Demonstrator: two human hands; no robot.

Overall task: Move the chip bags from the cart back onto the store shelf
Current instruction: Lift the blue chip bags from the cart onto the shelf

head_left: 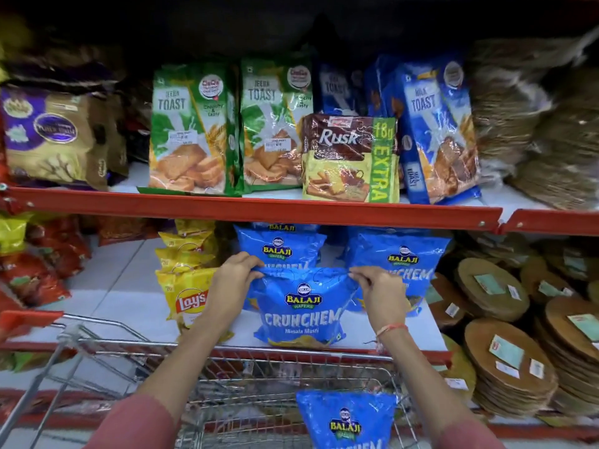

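A blue Balaji Crunchem chip bag (299,309) stands upright at the front of the white lower shelf (129,286). My left hand (235,275) pinches its top left corner and my right hand (377,286) pinches its top right corner. Behind it stand two more blue Balaji bags, one (280,247) at the back centre and one (400,257) to the right. Another blue Balaji bag (345,419) lies in the wire cart (227,367) below, between my forearms.
Yellow Lay's bags (184,280) are stacked just left of the held bag. Red snack bags (35,267) fill the far left. Round brown stacked packs (505,361) crowd the right. The red-edged upper shelf (259,210) carries toast and rusk packs.
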